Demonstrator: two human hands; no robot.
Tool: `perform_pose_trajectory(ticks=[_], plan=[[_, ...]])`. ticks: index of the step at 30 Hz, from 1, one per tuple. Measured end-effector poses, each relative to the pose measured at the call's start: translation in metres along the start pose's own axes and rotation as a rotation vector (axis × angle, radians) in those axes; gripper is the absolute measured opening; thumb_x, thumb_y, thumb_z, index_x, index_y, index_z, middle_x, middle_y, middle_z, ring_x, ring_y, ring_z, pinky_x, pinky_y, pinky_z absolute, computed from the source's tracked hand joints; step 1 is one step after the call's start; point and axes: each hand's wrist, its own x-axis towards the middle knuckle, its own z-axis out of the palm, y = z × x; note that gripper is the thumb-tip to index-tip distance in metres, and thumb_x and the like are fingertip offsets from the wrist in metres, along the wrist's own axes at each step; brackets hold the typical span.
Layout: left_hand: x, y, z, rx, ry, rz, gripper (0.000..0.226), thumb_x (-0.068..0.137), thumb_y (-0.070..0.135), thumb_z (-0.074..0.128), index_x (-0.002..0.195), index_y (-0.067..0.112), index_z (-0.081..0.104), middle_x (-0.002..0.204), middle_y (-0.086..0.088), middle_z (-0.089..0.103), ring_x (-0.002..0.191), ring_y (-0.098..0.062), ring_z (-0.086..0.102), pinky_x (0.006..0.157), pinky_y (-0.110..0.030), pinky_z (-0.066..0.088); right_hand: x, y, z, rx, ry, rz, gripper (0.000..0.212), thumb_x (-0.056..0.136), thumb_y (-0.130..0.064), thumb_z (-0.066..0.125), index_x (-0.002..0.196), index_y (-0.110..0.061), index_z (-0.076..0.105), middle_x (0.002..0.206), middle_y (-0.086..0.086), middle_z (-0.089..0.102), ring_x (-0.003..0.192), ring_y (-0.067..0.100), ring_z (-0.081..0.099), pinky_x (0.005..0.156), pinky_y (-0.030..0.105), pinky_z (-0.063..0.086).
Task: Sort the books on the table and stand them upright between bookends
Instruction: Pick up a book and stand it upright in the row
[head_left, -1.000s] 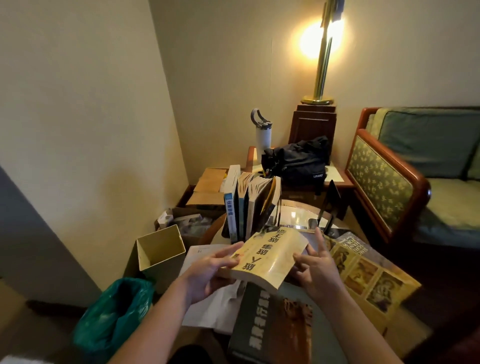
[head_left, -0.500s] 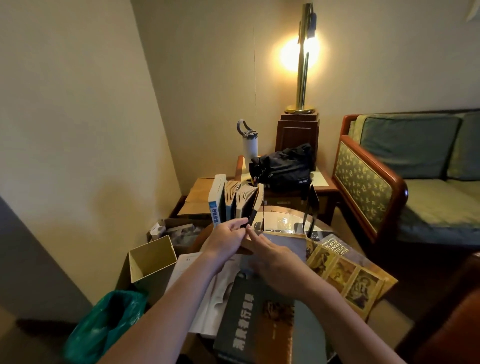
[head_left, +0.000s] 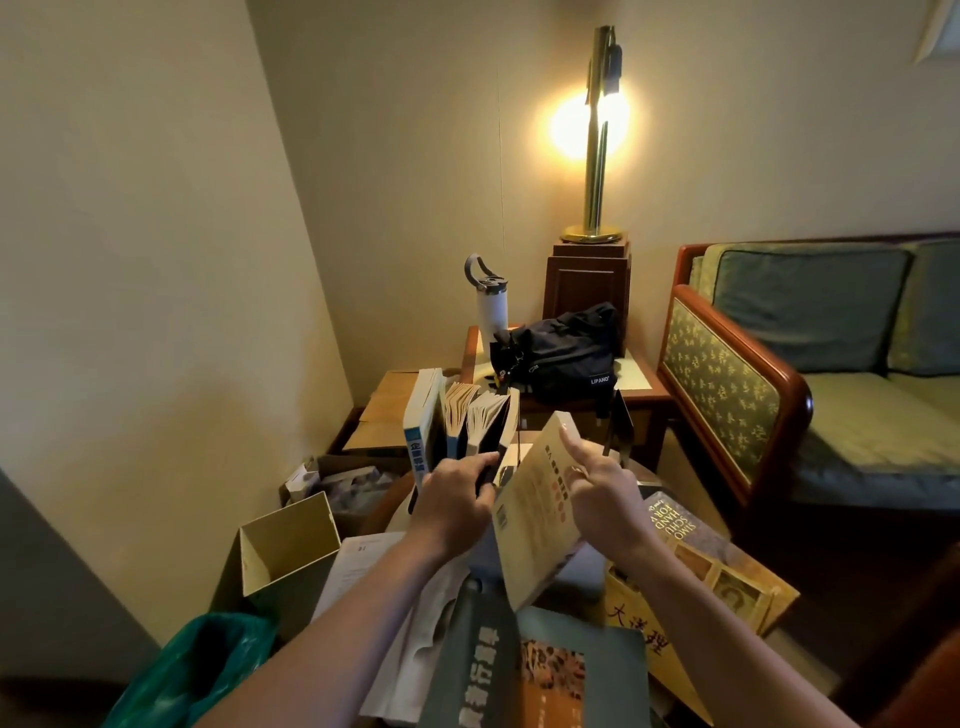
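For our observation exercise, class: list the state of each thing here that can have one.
Lamp: lit.
Bottle: upright, capped.
Standing books: upright.
Yellow book: tilted, outside the row.
Box: open-topped.
Left hand: pinches the standing books' end.
Right hand: index finger straight on yellow book.
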Motion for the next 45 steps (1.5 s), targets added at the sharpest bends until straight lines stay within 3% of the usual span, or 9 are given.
perform_pose_trajectory(ticks=[3, 7, 10, 16, 19, 22, 31, 35, 45], plan=[[0.026, -0.016, 0.006, 0.410, -0.093, 0.149, 0.054, 0.098, 0.026, 0.046, 0.151, 0.030, 0.037, 0.159, 0.004, 0.035, 0.146, -0.020, 0.028, 0.119, -0.046, 0.022, 0.004, 0.001, 0.006, -0.027, 0.033, 0.010, 0.056, 0.105, -0.011, 0.038, 0.154, -0.037, 0.029, 0.150, 0.014, 0.045, 0.132, 0.035, 0.047, 0.100, 0.048, 0.047], [0.063, -0.021, 0.008, 0.740, -0.309, 0.283, 0.067, 0.099, 0.029, 0.047, 0.158, 0.034, 0.015, 0.167, -0.001, 0.007, 0.153, -0.031, 0.005, 0.122, -0.057, 0.005, 0.013, 0.006, 0.004, 0.087, 0.006, 0.069, 0.058, 0.104, -0.008, 0.039, 0.153, -0.038, 0.031, 0.151, 0.011, 0.043, 0.127, 0.026, 0.044, 0.096, 0.046, 0.042], [0.081, -0.022, 0.014, 0.838, -0.375, 0.334, 0.067, 0.100, 0.030, 0.046, 0.158, 0.032, 0.013, 0.167, 0.000, 0.009, 0.153, -0.034, 0.003, 0.120, -0.063, 0.007, 0.020, 0.005, 0.002, 0.119, -0.008, 0.086, 0.058, 0.104, -0.005, 0.039, 0.154, -0.035, 0.031, 0.152, 0.011, 0.041, 0.130, 0.027, 0.041, 0.093, 0.040, 0.037], [0.088, -0.045, 0.009, 0.810, -0.311, 0.319, 0.068, 0.099, 0.038, 0.048, 0.158, 0.027, 0.016, 0.166, 0.003, 0.017, 0.153, -0.024, 0.013, 0.123, -0.055, 0.009, 0.038, -0.002, 0.012, 0.111, 0.035, 0.064, 0.056, 0.105, -0.011, 0.041, 0.154, -0.036, 0.031, 0.150, 0.008, 0.046, 0.118, 0.014, 0.048, 0.085, 0.025, 0.049], [0.083, -0.054, 0.004, 0.777, -0.271, 0.275, 0.070, 0.096, 0.035, 0.049, 0.158, 0.022, 0.018, 0.166, -0.001, 0.017, 0.153, -0.023, 0.014, 0.124, -0.049, 0.008, 0.049, -0.012, 0.019, 0.089, 0.064, 0.064, 0.058, 0.104, -0.010, 0.040, 0.156, -0.033, 0.026, 0.134, 0.007, 0.057, 0.106, 0.026, 0.062, 0.074, 0.036, 0.062], [0.079, -0.064, -0.002, 0.749, -0.232, 0.217, 0.074, 0.093, 0.031, 0.053, 0.158, 0.019, 0.018, 0.165, -0.003, 0.019, 0.153, -0.021, 0.016, 0.125, -0.048, 0.009, 0.060, -0.027, 0.031, 0.101, 0.025, 0.044, 0.061, 0.101, -0.002, 0.037, 0.157, -0.024, 0.025, 0.146, 0.009, 0.049, 0.121, 0.021, 0.052, 0.074, 0.018, 0.052], [0.075, -0.087, -0.013, 0.753, -0.218, 0.197, 0.082, 0.091, 0.034, 0.060, 0.158, 0.021, 0.014, 0.166, 0.001, 0.015, 0.154, -0.023, 0.007, 0.121, -0.060, 0.002, 0.091, -0.041, 0.052, -0.044, 0.032, 0.101, 0.061, 0.096, 0.004, 0.038, 0.154, -0.016, 0.034, 0.150, 0.016, 0.046, 0.135, 0.037, 0.045, 0.091, 0.032, 0.047], [0.076, -0.092, -0.009, 0.719, -0.201, 0.210, 0.080, 0.093, 0.034, 0.058, 0.159, 0.021, 0.014, 0.166, 0.001, 0.015, 0.154, -0.023, 0.008, 0.122, -0.059, 0.004, 0.098, -0.046, 0.044, -0.102, 0.074, 0.095, 0.064, 0.095, 0.003, 0.040, 0.155, -0.019, 0.034, 0.147, 0.018, 0.048, 0.120, 0.034, 0.054, 0.074, 0.023, 0.049], [0.077, -0.096, -0.004, 0.674, -0.161, 0.236, 0.071, 0.094, 0.027, 0.049, 0.158, 0.020, 0.020, 0.165, -0.001, 0.020, 0.153, -0.024, 0.015, 0.122, -0.058, 0.009, 0.128, -0.035, 0.079, -0.033, 0.149, -0.024, 0.069, 0.089, 0.006, 0.036, 0.155, -0.016, 0.031, 0.136, 0.022, 0.058, 0.105, 0.031, 0.064, 0.083, 0.033, 0.057]])
